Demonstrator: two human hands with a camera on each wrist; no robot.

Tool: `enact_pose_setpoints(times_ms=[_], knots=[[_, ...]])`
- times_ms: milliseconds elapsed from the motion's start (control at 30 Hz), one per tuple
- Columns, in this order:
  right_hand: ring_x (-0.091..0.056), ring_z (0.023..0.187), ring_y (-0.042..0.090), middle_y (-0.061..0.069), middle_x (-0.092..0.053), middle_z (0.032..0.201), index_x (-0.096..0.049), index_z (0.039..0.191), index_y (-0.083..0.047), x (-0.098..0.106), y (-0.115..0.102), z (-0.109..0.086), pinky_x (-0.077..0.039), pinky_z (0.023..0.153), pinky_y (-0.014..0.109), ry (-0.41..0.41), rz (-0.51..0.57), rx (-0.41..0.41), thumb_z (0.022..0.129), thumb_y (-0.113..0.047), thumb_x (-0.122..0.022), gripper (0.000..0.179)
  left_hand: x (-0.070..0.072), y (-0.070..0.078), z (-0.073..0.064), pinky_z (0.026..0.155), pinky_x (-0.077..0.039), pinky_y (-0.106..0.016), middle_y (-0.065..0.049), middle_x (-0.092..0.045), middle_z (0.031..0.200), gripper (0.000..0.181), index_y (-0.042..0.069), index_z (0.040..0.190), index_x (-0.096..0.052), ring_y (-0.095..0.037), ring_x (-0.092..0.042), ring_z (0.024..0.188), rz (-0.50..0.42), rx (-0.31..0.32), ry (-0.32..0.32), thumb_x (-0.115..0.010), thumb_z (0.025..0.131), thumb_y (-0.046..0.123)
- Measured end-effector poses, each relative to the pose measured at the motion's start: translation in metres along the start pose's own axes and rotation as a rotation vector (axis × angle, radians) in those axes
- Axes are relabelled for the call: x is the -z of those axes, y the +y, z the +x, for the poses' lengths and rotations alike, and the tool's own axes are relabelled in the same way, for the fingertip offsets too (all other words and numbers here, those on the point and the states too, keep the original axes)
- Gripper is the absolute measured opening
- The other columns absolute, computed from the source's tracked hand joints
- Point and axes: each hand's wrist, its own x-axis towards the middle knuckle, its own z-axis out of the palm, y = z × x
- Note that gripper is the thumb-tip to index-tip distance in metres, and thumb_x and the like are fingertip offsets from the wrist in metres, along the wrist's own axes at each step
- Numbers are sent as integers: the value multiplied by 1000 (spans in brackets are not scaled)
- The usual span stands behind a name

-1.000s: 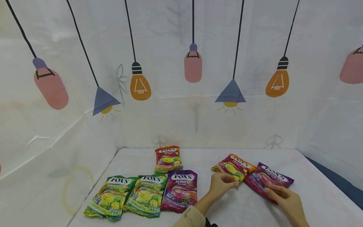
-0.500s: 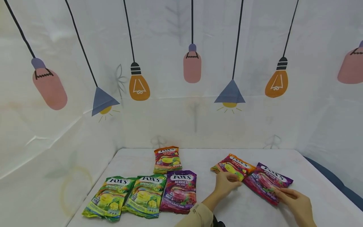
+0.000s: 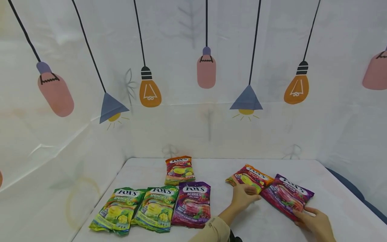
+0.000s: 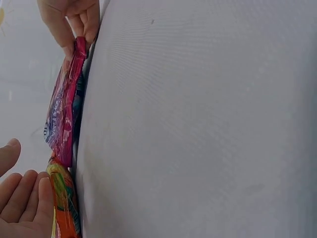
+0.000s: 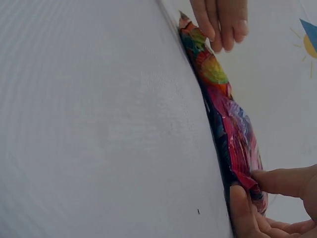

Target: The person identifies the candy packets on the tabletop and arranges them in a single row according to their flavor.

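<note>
My right hand (image 3: pixel 315 220) pinches the lower corner of a purple Berries candy bag (image 3: pixel 285 195) on the right of the table. In the right wrist view, its thumb and fingers sit on either side of the bag's bottom seal. My left hand (image 3: pixel 244 196) is at the lower edge of an orange-and-red Fruits candy bag (image 3: pixel 249 176), covering part of it. The left wrist view shows the left fingers (image 4: pixel 29 198) fairly straight beside that bag, the thumb apart. The Berries bag's upper left edge meets the Fruits bag's right end.
Two green Spring Tea bags (image 3: pixel 118 210) (image 3: pixel 157 208) and another Berries bag (image 3: pixel 191 205) lie in a row on the left of the white table (image 3: pixel 217 171). Behind them lies a second Fruits bag (image 3: pixel 179 170). A lamp-patterned sheet (image 3: pixel 175 131) hangs behind.
My right hand has shifted down and right, from the face of the purple bag to its lower corner. The left hand has slid slightly right along the Fruits bag.
</note>
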Motion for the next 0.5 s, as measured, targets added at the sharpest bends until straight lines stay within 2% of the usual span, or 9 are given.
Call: enact_pose_setpoints(times_ms=[67, 133, 300, 500], knots=[[-61, 63, 19, 27, -57, 91, -25, 137, 15, -2, 1, 4, -50, 65, 29, -12, 38, -10, 89, -28, -65, 75, -1, 1, -1, 65, -51, -15, -7, -72, 80, 20, -4, 92, -70, -3, -65, 69, -1, -4, 1, -77, 74, 1], [-62, 61, 19, 25, -59, 86, -22, 138, 16, -2, 1, 5, -50, 61, 25, -19, 65, -8, 91, -19, -63, 72, -1, 2, -1, 65, -51, -15, -8, -72, 81, 20, -4, 92, -70, -4, -65, 69, 5, -2, 5, -77, 74, 1], [-61, 63, 19, 21, -60, 82, -20, 139, 15, -1, 4, 5, -48, 62, 27, -45, 50, 11, 91, -15, -61, 70, -6, 3, -4, 64, -51, -16, -8, -72, 81, 19, -4, 91, -71, -4, -65, 70, 8, 12, 10, -78, 74, 2], [-59, 66, 18, 19, -59, 83, -21, 140, 13, 7, 12, 2, -45, 67, 31, -135, -12, 15, 90, -21, -62, 73, -12, -1, -6, 64, -50, -14, -8, -72, 82, 22, -5, 92, -71, -4, -64, 70, 39, 3, 3, -79, 72, 2]])
